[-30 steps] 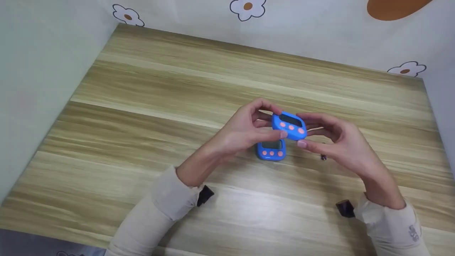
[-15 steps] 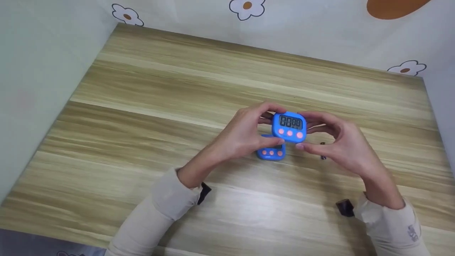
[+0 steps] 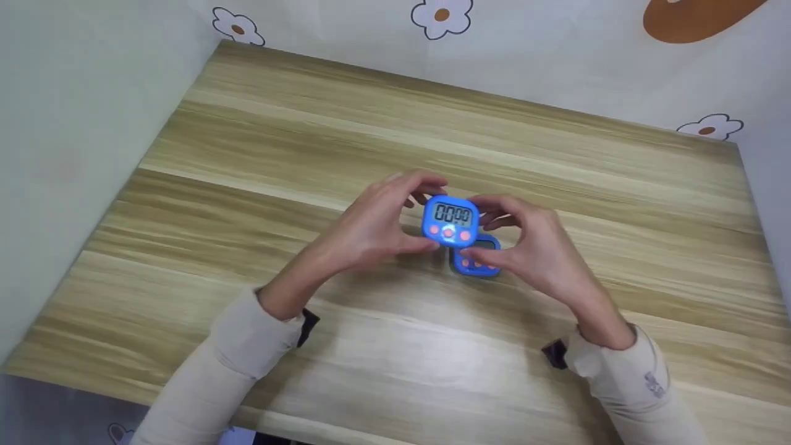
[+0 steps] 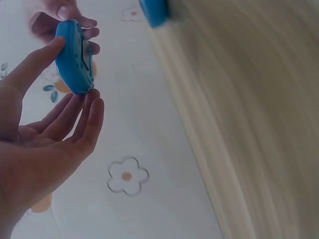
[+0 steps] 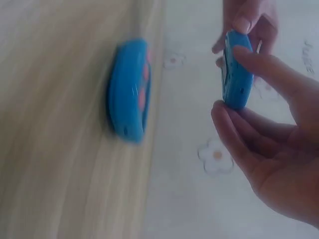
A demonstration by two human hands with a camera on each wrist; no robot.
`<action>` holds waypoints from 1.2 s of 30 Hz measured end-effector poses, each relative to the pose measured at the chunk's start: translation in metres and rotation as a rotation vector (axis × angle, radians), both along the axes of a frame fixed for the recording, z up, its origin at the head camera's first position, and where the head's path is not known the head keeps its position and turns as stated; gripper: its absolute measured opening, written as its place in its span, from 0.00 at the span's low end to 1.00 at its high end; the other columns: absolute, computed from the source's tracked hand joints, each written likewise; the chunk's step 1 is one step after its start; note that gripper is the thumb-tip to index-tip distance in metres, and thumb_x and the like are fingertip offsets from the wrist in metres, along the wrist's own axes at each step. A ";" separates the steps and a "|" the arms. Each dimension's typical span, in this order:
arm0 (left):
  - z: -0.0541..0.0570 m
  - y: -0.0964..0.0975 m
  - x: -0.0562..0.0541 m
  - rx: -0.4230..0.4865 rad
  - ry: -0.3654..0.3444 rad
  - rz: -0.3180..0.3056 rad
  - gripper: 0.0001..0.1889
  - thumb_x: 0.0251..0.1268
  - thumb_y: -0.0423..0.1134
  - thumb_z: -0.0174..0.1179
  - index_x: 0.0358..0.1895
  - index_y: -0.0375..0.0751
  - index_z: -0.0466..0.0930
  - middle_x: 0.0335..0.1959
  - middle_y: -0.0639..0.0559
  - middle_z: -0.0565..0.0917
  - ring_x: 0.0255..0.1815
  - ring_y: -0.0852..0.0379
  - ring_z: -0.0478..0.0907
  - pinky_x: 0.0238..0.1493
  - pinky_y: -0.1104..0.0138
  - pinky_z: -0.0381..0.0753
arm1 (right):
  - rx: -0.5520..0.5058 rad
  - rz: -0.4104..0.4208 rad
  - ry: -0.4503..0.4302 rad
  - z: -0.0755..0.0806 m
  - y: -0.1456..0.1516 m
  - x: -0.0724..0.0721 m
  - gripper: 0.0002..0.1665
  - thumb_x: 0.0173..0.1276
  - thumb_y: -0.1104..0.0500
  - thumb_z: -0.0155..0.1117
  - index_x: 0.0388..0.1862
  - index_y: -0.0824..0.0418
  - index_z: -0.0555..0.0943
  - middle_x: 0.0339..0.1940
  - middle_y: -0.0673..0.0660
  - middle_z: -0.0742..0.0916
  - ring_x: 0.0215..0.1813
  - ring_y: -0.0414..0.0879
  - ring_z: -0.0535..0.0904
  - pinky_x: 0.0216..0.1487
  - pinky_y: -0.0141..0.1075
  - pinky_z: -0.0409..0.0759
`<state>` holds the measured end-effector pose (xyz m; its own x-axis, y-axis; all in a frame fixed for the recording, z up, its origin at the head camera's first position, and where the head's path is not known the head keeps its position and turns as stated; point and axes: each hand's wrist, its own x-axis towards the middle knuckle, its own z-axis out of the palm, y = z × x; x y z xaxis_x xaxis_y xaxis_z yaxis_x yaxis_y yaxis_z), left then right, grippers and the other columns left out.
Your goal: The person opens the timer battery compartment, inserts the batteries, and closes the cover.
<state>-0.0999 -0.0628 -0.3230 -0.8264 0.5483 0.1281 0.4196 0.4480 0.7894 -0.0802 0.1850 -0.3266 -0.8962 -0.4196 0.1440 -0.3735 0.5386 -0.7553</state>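
A blue digital timer (image 3: 451, 221) with several pink buttons is held above the table, its screen showing zeros. My left hand (image 3: 374, 225) pinches its left side between thumb and fingertips. On its right side, my right hand (image 3: 534, 244) grips it by the lower and upper corners. A second blue timer (image 3: 488, 245) lies on the table just below and to the right, its screen blank and partly covered by the right thumb. The right wrist view shows the held timer (image 5: 238, 79) edge-on, with the lying timer (image 5: 127, 92) apart from it.
The wood-grain table (image 3: 296, 154) is bounded by pale walls with flower prints (image 3: 441, 15) at the back. Black wrist-worn pieces (image 3: 308, 327) stick out at both cuffs. The table's front edge runs beneath the left sleeve (image 3: 204, 371).
The held timer first tilted to face upright, and digits became visible on its screen. Both hands then carried it left. Small dark items by the right hand are no longer visible.
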 end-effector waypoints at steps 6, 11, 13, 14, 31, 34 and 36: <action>-0.021 -0.041 -0.002 -0.023 -0.022 0.056 0.38 0.46 0.36 0.79 0.63 0.38 0.70 0.55 0.52 0.80 0.50 0.56 0.75 0.53 0.63 0.73 | 0.102 0.039 -0.024 -0.011 -0.051 -0.010 0.36 0.51 0.57 0.81 0.58 0.64 0.78 0.49 0.54 0.85 0.47 0.50 0.82 0.50 0.43 0.80; -0.035 -0.049 -0.004 -0.054 -0.076 0.069 0.38 0.44 0.34 0.79 0.61 0.36 0.70 0.55 0.50 0.79 0.49 0.55 0.75 0.54 0.60 0.73 | 0.197 0.031 -0.033 -0.022 -0.068 -0.017 0.35 0.49 0.57 0.83 0.55 0.64 0.79 0.46 0.55 0.84 0.46 0.50 0.79 0.49 0.41 0.77; -0.039 -0.048 -0.005 -0.072 -0.087 0.068 0.38 0.44 0.34 0.79 0.61 0.37 0.70 0.55 0.50 0.79 0.49 0.55 0.75 0.55 0.60 0.73 | 0.231 0.023 -0.033 -0.026 -0.070 -0.018 0.35 0.48 0.56 0.83 0.55 0.64 0.79 0.44 0.54 0.83 0.46 0.50 0.78 0.48 0.40 0.76; -0.040 -0.048 -0.005 -0.078 -0.090 0.066 0.37 0.45 0.34 0.78 0.61 0.36 0.70 0.55 0.49 0.78 0.50 0.55 0.75 0.55 0.60 0.73 | 0.248 0.018 -0.035 -0.028 -0.071 -0.018 0.35 0.48 0.55 0.83 0.54 0.64 0.79 0.44 0.54 0.83 0.46 0.49 0.78 0.48 0.40 0.76; -0.038 -0.028 0.000 -0.163 -0.043 0.062 0.39 0.49 0.41 0.77 0.65 0.40 0.67 0.61 0.47 0.74 0.60 0.51 0.67 0.60 0.59 0.69 | 0.151 0.091 -0.043 -0.025 -0.038 -0.015 0.40 0.52 0.55 0.81 0.62 0.63 0.75 0.50 0.55 0.81 0.50 0.49 0.77 0.52 0.42 0.76; -0.028 -0.014 0.002 -0.082 -0.012 0.079 0.37 0.51 0.44 0.75 0.65 0.42 0.69 0.61 0.50 0.74 0.59 0.54 0.69 0.59 0.63 0.69 | 0.019 0.125 0.021 -0.009 -0.003 -0.011 0.37 0.54 0.61 0.79 0.63 0.61 0.75 0.54 0.53 0.81 0.52 0.49 0.78 0.52 0.41 0.77; -0.024 -0.002 0.002 -0.025 0.015 0.077 0.35 0.54 0.44 0.74 0.64 0.43 0.71 0.60 0.53 0.75 0.58 0.56 0.71 0.57 0.65 0.70 | -0.089 0.130 0.048 0.004 0.019 -0.008 0.35 0.55 0.66 0.77 0.62 0.62 0.76 0.55 0.54 0.81 0.52 0.51 0.78 0.52 0.40 0.77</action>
<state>-0.0976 -0.0645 -0.3466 -0.8643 0.4864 0.1283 0.3951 0.4987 0.7715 -0.0878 0.2041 -0.3221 -0.8265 -0.5150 0.2272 -0.4726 0.4156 -0.7771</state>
